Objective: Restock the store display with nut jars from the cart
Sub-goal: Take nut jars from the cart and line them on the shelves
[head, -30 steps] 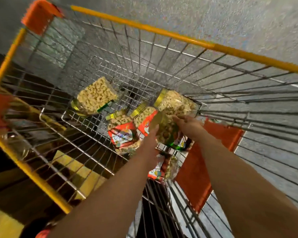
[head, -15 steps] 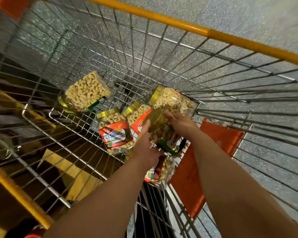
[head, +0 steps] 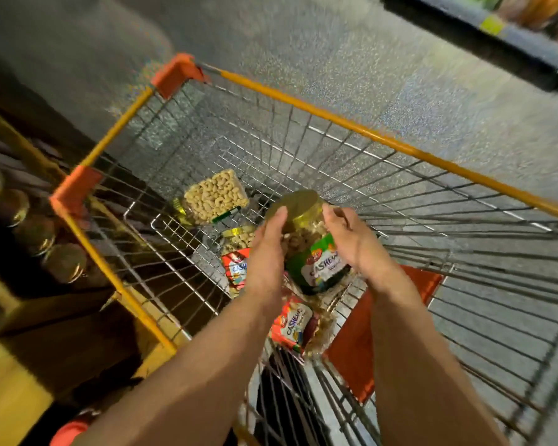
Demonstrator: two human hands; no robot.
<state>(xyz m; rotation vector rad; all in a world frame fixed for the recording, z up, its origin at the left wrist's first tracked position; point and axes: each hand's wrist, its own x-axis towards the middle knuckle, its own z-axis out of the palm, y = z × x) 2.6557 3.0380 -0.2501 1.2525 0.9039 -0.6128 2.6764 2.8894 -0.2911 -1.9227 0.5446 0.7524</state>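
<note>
Both hands are holding 1 jar (head: 314,252) between them, above the cart (head: 380,138) floor and inside the basket. The left hand (head: 266,252) is pressing its palm and fairly straight fingers against the jar's left side, w/ a fingertip up by the gold lid (head: 295,206). The right hand (head: 351,243) is cupping the right side, fingers curling toward the lid edge. The jar is tilting, lid pointing up and away, green label facing the camera.

Risks, as I'm judging them: the hold is looking more like a squeeze between 2 palms than a wrap, so the smooth wall could be slipping downward if either hand is easing off. A drop would be landing on the jars below: a red-label jar (head: 236,270) just left of the left hand, another red-label one (head: 292,326) under the wrists, and a 3rd jar (head: 215,196) lying on its side farther in. The tilt is also putting weight toward the base, away from the fingers.

Room: straight up is open, nothing over the hands. The orange rim is running close on the far and left sides, wire walls all round, and an orange flap (head: 361,329) is sitting just right of the right forearm. The display (head: 29,220) w/ gold-lidded jars is standing left, beyond the cart's left rail, so the jar is needing to clear that rail on the way over. The picture is blurring, so finer finger contact is hard to tell.
</note>
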